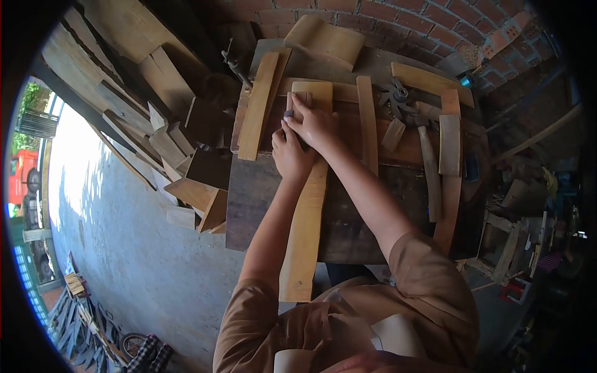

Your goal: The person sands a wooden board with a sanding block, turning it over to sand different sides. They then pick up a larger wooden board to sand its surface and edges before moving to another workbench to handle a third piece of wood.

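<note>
A long yellowish plank runs along the bench toward me, its near end sticking out over the front edge. On its far part lies a small brown wooden block with a dark end piece at its left side. My right hand is closed over the block, the index finger stretched along its top. Just below and to the left, my left hand is bent round the block's near part, its fingertips close to the dark piece. Both hands touch; the block's underside and near end are hidden beneath them.
The dark wooden bench carries a narrow board at left, a strip at right, a hammer, a metal clamp-like tool and a curved wooden piece. Scrap boards lean at left; a brick wall stands behind.
</note>
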{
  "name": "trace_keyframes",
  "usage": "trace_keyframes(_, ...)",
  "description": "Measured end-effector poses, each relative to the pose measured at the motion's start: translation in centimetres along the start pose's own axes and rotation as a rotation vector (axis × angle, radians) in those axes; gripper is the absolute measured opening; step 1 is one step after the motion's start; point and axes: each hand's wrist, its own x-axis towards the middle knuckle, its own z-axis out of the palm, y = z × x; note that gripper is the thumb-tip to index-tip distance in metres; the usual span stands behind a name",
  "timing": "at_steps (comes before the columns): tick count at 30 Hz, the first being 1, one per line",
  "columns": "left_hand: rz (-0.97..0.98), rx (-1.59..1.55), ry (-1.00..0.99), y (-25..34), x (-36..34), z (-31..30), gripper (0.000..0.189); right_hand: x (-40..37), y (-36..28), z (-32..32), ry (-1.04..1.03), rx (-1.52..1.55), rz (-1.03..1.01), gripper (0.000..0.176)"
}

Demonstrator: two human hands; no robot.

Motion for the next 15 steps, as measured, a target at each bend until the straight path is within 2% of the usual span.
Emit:
trace_keyframes(3, 0.002, -0.014, 0.004, -0.2, 3.4, 0.8, 0.083, 3.8, 0.0, -0.4, -0.007, -0.043, -0.015, 0.065)
trace_keyframes(5, 0.025, -0.002, -0.024, -0.9, 4.7, 0.4, 0.084, 5.3, 0.0, 0.0, -0.012, 0.049, -0.014, 0.066)
trace_keyframes(8, 0.032, 0.009, -0.014, -1.0, 2.8, -1.5, 0.085, 2.7, -1.3, -0.2, 0.009, 0.089, -0.041, 0.066)
trace_keyframes(11, 0.115, -0.072, 0.048, -2.1, -4.4, -5.5, 0.087, -5.7, -2.8, 0.6, 0.094, 0.090, -0.111, 0.067)
trace_keyframes(15, 0.096, -0.057, -0.080, -4.6, -19.3, -12.3, 0.087, -21.7, -4.8, 3.8, 0.154, 0.090, -0.190, 0.067)
